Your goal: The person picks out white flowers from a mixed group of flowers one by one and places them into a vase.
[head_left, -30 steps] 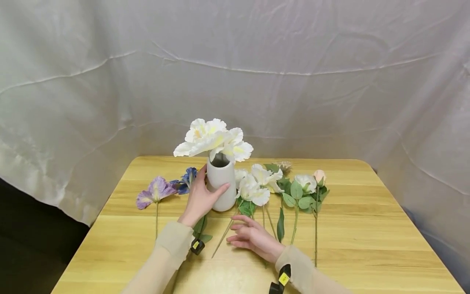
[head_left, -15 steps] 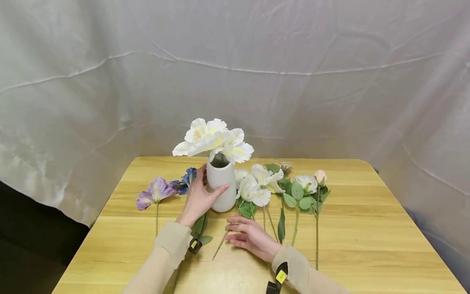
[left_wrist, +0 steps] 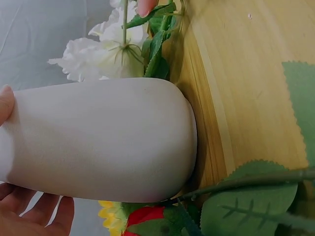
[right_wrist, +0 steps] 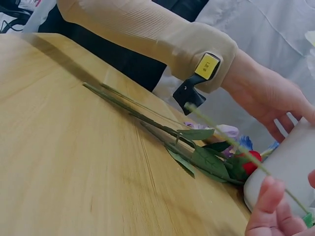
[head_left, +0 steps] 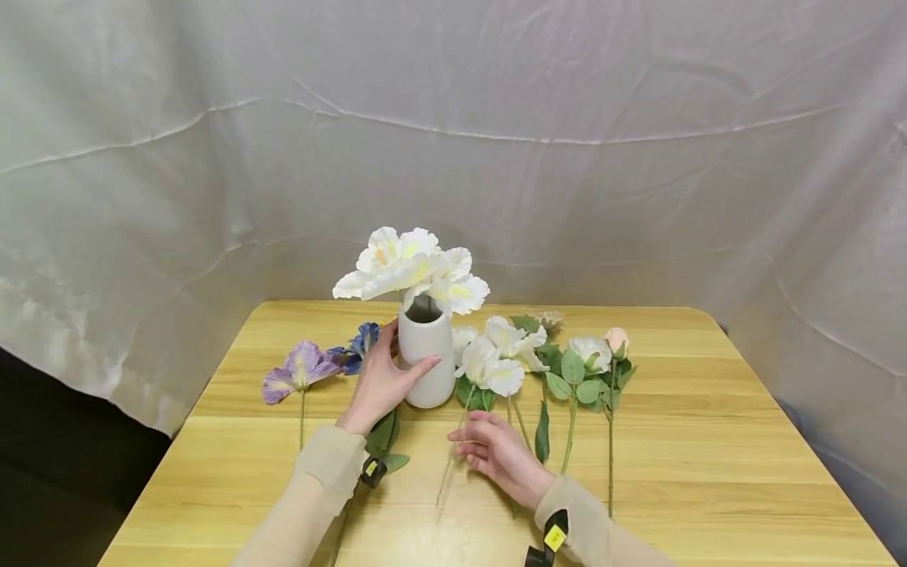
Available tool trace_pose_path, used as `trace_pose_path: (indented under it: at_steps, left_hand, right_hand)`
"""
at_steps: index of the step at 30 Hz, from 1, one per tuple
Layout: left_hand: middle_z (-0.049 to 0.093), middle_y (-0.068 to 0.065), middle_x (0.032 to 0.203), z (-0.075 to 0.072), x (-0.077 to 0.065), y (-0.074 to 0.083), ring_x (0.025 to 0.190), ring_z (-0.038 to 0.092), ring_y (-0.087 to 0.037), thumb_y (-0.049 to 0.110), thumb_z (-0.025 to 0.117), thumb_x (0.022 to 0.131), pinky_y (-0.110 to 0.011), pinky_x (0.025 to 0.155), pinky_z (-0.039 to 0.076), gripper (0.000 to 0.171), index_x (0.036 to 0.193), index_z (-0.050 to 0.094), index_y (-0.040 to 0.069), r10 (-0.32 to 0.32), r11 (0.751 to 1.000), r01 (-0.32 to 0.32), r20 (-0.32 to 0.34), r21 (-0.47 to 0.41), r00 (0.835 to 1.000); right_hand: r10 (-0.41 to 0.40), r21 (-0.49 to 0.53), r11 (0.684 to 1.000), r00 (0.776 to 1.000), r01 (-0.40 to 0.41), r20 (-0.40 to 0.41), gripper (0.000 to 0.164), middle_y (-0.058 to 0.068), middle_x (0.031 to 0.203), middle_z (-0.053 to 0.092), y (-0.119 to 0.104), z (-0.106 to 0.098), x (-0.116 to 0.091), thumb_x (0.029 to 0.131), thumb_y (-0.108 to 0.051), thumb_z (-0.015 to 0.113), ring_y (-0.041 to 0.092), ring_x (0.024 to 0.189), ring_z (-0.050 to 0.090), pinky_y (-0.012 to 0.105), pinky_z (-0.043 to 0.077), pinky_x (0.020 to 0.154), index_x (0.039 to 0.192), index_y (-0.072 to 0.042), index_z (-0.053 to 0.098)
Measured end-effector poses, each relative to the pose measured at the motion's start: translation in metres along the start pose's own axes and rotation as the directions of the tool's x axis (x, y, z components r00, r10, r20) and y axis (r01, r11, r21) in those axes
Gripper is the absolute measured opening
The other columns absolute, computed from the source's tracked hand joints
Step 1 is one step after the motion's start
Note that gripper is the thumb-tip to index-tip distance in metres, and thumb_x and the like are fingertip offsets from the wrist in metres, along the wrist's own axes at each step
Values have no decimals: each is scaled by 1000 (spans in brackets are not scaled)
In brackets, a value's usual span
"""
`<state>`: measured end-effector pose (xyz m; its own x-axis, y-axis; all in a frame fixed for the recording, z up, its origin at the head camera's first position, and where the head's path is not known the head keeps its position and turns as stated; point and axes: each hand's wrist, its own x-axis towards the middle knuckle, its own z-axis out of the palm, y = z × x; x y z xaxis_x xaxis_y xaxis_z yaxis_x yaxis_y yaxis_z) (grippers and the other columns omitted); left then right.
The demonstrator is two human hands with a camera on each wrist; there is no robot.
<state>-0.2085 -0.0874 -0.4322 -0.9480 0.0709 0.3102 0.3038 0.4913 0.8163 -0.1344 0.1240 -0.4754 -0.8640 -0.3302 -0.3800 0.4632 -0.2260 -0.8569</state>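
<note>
In the head view, my left hand (head_left: 375, 383) grips the side of a white vase (head_left: 427, 358), thumb across its front and fingers round the far side. White flowers (head_left: 414, 268) stand in its mouth, their heads over the rim. To the right, my right hand (head_left: 501, 457) pinches the thin stem of a white flower (head_left: 489, 366), whose lower end is blurred. The right wrist view has that stem (right_wrist: 226, 137) slanting above the table past the fingertips (right_wrist: 271, 192). Part of the thumb is cut off there.
A purple flower (head_left: 303, 370) and a blue flower (head_left: 364, 340) lie left of the vase. Beneath the left wrist are green leaves (head_left: 383, 433). A red flower (right_wrist: 250, 163) lies beside the vase base. Right of the hands lie more white flowers and a pale pink rose (head_left: 617, 342).
My right hand has taken hold of the white flower's stem and moved slightly right, swinging the stem's lower end to the right. My left hand and the vase stay nearly still.
</note>
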Motion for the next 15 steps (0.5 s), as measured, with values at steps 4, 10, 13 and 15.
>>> trace_pose_path:
  at_steps: [4, 10, 13, 15]
  left_hand:
    - [58, -20, 139, 1, 0, 0, 123, 62, -36, 40, 82, 84, -52, 98, 55, 85, 150, 40, 4, -1, 1000, 1, 0, 12, 1000]
    - [58, -20, 140, 1, 0, -2, 124, 61, -37, 42, 81, 83, -55, 98, 55, 87, 150, 41, 5, -7, 1000, 7, 11, 8, 1000]
    - [59, -19, 139, 0, 0, -4, 123, 62, -36, 43, 82, 83, -56, 98, 55, 86, 150, 41, 6, -14, 1000, 14, 15, 4, 1000]
    - [60, -19, 138, -1, 0, -5, 123, 62, -35, 43, 82, 83, -55, 98, 55, 86, 150, 41, 7, -17, 1000, 17, 20, 2, 1000]
  right_hand:
    - [-15, 18, 1000, 999, 16, -31, 44, 1, 97, 69, 0, -2, 4, 103, -24, 53, 7, 82, 61, 16, 50, 72, 136, 2, 40]
    - [-39, 44, 998, 994, 43, -99, 33, -1, 88, 68, -1, -2, 8, 104, -25, 55, 6, 74, 57, 13, 48, 65, 124, 1, 52]
    - [-48, 47, 997, 992, 54, -115, 25, -3, 84, 67, -1, -1, 9, 103, -23, 56, 5, 71, 57, 13, 48, 63, 117, -2, 56]
    - [-54, 45, 997, 991, 60, -120, 19, -3, 82, 66, -2, 0, 10, 103, -21, 56, 4, 70, 57, 12, 47, 62, 110, -4, 59]
